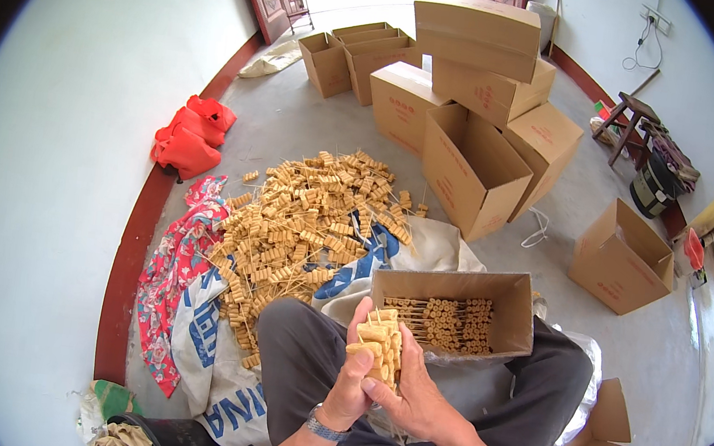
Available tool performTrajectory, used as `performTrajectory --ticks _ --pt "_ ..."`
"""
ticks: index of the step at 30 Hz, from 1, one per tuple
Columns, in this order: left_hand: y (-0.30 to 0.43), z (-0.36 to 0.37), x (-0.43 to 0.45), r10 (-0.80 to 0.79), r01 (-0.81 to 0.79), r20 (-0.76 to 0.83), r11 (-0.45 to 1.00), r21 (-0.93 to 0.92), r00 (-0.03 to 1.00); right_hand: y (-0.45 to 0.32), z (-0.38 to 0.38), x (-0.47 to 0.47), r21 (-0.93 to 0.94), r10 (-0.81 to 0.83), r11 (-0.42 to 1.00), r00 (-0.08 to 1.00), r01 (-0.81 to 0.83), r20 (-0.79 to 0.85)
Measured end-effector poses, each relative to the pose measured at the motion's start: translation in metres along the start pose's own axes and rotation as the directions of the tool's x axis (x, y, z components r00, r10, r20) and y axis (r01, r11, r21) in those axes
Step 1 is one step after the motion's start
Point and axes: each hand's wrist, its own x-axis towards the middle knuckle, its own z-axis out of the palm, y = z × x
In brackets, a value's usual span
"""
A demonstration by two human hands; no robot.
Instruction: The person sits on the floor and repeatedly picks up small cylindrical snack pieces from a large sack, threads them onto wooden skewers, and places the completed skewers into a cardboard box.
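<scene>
Between my palms is a bundle of skewered tan rolls (376,344), with thin stick tips poking out at the top. My left hand (354,361) presses the bundle from the left, a metal watch band at its wrist. From the other side my right hand (412,388) grips it, thumb across the front. Just beyond my hands an open cardboard box (456,279) stands between my knees, holding rows of the same skewers (458,324) with the roll ends up. To the left, a large loose heap of skewers (305,217) lies on printed woven sacks (231,400).
Cardboard boxes (470,97) are stacked ahead, near the doorway. Another open box (623,260) stands right, and one (593,441) lies by my right knee. A floral cloth (172,308) and red bag (191,138) lie along the left wall. A black bucket (186,445) sits lower left.
</scene>
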Motion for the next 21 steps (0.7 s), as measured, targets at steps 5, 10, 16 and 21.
performTrajectory --ticks 5,10,16,21 --pt "-0.001 0.020 0.009 0.064 -0.064 -0.017 0.998 0.003 0.998 0.000 -0.012 0.006 -0.021 -0.046 0.999 0.997 0.045 -0.056" --pt "-0.011 0.011 0.035 0.025 -0.032 0.097 0.997 0.069 0.995 0.010 -0.049 0.021 0.068 0.101 0.993 0.987 -0.093 -0.125" --pt "0.031 -0.062 0.067 0.139 -0.128 -0.028 0.962 0.241 0.990 0.055 -0.112 0.055 -0.404 0.136 0.893 0.974 -0.201 -0.183" --pt "0.040 -0.088 0.086 0.138 -0.106 -0.055 0.918 0.383 0.989 0.140 -0.107 0.091 -0.720 0.185 0.690 0.980 -0.075 0.075"
